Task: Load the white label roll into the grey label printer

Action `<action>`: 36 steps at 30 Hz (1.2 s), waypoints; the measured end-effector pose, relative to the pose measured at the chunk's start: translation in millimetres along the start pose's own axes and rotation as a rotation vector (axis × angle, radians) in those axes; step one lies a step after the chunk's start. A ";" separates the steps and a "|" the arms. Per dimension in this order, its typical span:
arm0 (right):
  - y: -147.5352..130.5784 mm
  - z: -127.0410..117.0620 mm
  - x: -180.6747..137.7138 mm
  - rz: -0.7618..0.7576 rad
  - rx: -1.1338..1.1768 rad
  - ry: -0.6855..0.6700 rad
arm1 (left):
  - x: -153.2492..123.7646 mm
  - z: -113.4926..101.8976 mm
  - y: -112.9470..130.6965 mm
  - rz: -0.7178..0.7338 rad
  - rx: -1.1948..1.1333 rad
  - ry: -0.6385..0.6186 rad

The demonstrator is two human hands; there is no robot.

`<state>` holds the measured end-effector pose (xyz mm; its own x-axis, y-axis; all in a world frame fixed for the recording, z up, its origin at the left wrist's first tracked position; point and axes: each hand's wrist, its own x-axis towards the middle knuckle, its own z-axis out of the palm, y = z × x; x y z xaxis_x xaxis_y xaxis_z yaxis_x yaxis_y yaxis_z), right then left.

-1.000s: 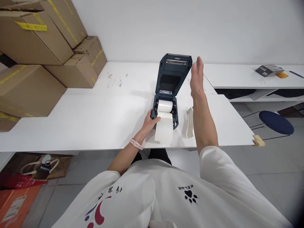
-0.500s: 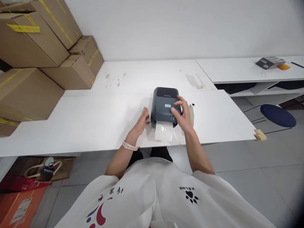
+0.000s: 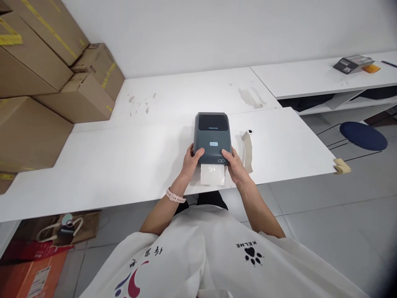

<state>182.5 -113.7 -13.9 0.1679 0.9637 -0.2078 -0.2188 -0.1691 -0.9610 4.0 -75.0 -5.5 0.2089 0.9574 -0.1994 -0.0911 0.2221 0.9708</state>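
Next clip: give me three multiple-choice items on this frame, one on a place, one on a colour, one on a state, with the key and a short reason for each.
1. Where does the paper strip lie?
A. right of the printer
B. on the cardboard boxes
C. on the stool

2. What colour is the stool seat?
A. red
B. dark blue
C. yellow

3. How is the printer lid?
A. open
B. taken off
C. closed

Key:
1 A, it lies on the table beside the printer's right side.
2 B, the round seat is dark blue.
3 C, the lid is down, the left hand and the right hand grip the front corners, and label paper sticks out.
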 end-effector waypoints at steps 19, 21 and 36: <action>21.4 3.6 8.8 0.002 0.047 0.151 | -46.5 2.8 -27.4 -0.051 0.187 0.351; 22.9 4.6 9.3 -0.010 0.029 0.165 | -57.3 8.3 -30.7 -0.180 0.112 0.134; -23.7 9.0 45.5 -0.240 -0.333 0.124 | -61.7 -14.2 -28.2 -0.003 0.185 0.015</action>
<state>186.8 -64.0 1.0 0.2950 0.9551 0.0278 0.1589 -0.0203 -0.9871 -20.2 -137.7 -22.5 0.1947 0.9597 -0.2025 0.0901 0.1881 0.9780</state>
